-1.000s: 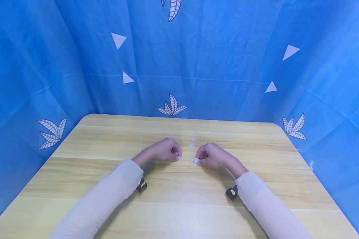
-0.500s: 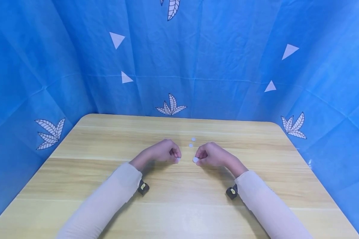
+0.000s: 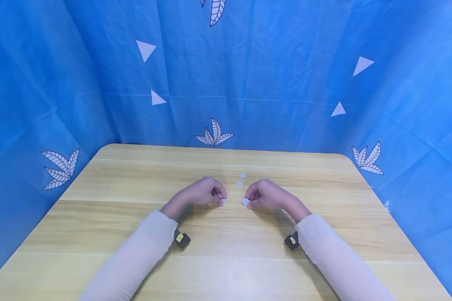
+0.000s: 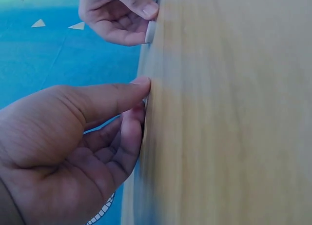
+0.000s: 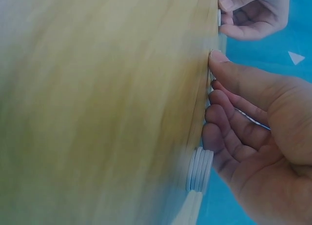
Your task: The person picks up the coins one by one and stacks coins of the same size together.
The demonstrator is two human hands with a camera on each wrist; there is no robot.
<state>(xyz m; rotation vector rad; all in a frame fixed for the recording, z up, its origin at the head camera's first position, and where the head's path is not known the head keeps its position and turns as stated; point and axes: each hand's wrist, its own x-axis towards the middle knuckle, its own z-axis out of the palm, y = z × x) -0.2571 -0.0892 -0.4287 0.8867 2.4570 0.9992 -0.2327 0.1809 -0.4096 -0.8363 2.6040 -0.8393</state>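
Over the table's middle, my left hand has its thumb and index finger closed round a small white disc at the wood surface. A hand's width to the right, my right hand pinches another white disc between thumb and index finger. That disc shows edge-on in the left wrist view. Two flat white discs lie just beyond, between the hands. In the right wrist view a short stack of several white discs stands beside the right hand's lower fingers.
The light wooden table runs back to a blue cloth with white leaves and triangles, which also hangs at both sides. A small dark device sits at the left wrist, and a similar device at the right.
My left hand and wrist have shifted slightly towards the body, still at their disc. The right hand stays in place on its disc. The head view has turned a little.
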